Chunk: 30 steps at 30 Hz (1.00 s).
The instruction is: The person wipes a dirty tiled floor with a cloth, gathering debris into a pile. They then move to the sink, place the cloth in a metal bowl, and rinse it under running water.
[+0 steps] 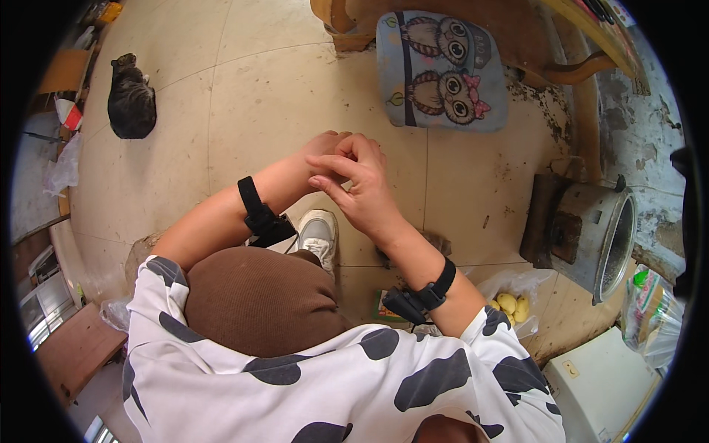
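My right hand (363, 180) is in front of my body, over the tiled floor (266, 105). Its thumb and index finger are apart, and the other fingers bend across my left hand (324, 147). The left hand lies partly behind it, so most of its fingers are hidden. No object shows in either hand. Whether the right fingers press on the left hand is hard to tell. A black strap with a small device (268, 224) circles my left forearm, and a similar strapped device (412, 302) is on the right. Below the hands is a white-and-grey shoe (317, 235).
A dark tabby cat (132, 99) rests on the floor at left. An owl-print cushion (443, 72) lies ahead, by wooden furniture (352, 41). At right stand a metal stove-like drum (587, 238), a plastic bag with yellow fruit (512, 306) and a white cabinet (604, 382).
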Each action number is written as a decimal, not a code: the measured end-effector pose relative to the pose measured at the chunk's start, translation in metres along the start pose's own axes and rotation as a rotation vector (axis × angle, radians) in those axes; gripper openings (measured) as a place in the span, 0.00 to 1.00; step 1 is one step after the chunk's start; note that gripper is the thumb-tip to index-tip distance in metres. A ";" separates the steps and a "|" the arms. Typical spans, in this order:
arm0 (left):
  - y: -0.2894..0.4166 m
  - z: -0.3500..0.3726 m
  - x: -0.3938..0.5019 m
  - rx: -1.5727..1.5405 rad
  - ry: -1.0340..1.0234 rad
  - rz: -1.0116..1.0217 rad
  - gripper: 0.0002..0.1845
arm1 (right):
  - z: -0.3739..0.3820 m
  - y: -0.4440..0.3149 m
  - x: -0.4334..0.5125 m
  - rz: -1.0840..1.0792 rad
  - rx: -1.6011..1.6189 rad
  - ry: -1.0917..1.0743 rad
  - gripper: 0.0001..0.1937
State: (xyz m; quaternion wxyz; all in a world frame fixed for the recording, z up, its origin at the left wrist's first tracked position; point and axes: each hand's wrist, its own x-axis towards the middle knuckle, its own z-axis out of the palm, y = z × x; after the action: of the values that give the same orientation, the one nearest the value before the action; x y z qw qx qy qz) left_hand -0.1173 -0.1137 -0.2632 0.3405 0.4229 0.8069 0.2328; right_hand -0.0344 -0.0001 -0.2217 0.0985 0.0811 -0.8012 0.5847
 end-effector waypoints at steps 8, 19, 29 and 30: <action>0.009 -0.006 0.000 0.186 0.099 0.113 0.09 | 0.008 0.011 0.002 -0.008 -0.147 0.061 0.04; 0.000 0.000 -0.002 0.543 0.247 0.247 0.05 | -0.026 0.043 -0.011 0.287 -0.037 0.261 0.11; 0.006 -0.003 -0.002 0.487 0.268 0.328 0.05 | -0.025 0.037 -0.009 0.355 0.196 0.246 0.08; 0.006 -0.003 -0.002 0.461 0.256 0.310 0.05 | -0.024 0.035 -0.008 0.324 0.167 0.242 0.07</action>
State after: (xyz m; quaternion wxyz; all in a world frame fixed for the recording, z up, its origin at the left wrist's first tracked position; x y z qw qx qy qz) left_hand -0.1155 -0.1119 -0.2565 0.0914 0.5744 0.8005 0.1443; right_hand -0.0337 0.0340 -0.2489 0.0914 -0.1115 -0.7349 0.6626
